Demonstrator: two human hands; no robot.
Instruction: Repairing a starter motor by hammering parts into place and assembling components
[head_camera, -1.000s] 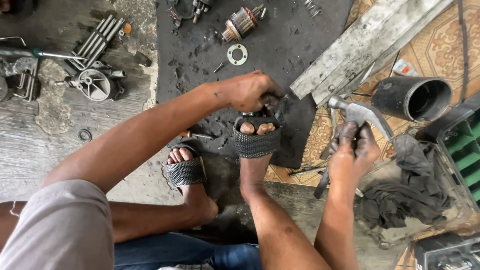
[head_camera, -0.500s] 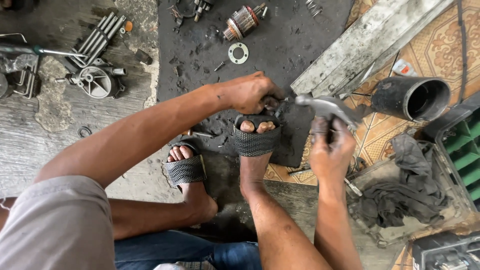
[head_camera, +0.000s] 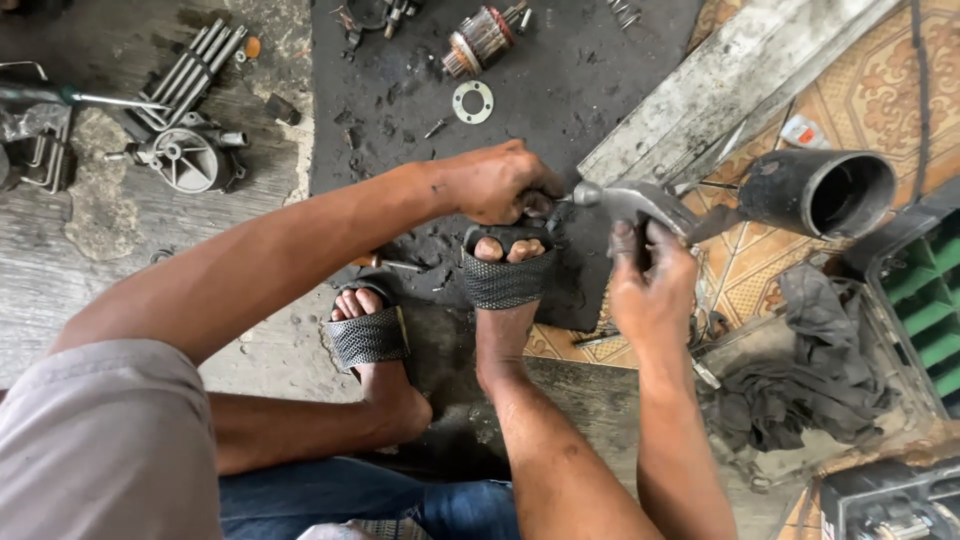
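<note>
A big dark mat (head_camera: 560, 90) lies on the floor in the upper middle of the frame. A long grey wooden board (head_camera: 740, 80) lies slanted across the upper right, next to it.

A black round tube (head_camera: 815, 195) lies on its side at the right, with its open end facing right. Below it, in the lower right, is a heap of dark dirty rags (head_camera: 790, 400). A green box (head_camera: 925, 300) sits at the right edge.

In the upper left is a grey metal motor cover (head_camera: 185, 160) with a row of long bolts (head_camera: 195, 65) above it. A copper-wound motor part (head_camera: 480, 40) lies at the top middle, and a small flat metal ring (head_camera: 472, 102) lies just below it.

The person's two feet in black woven sandals (head_camera: 505, 275) are in the middle.

The left hand (head_camera: 495, 185) is closed tight in a fist just above the toes of the right foot. It holds something small, but I cannot tell what it is.

The right hand (head_camera: 650, 290) is wrapped around the handle of a hammer (head_camera: 630, 200), just under its head. The hammer is in the middle right. Its head is grey, shiny metal, worn and dirty, with a round face at one end and a curved claw at the other. The round face points left and sits right next to the left hand.
</note>
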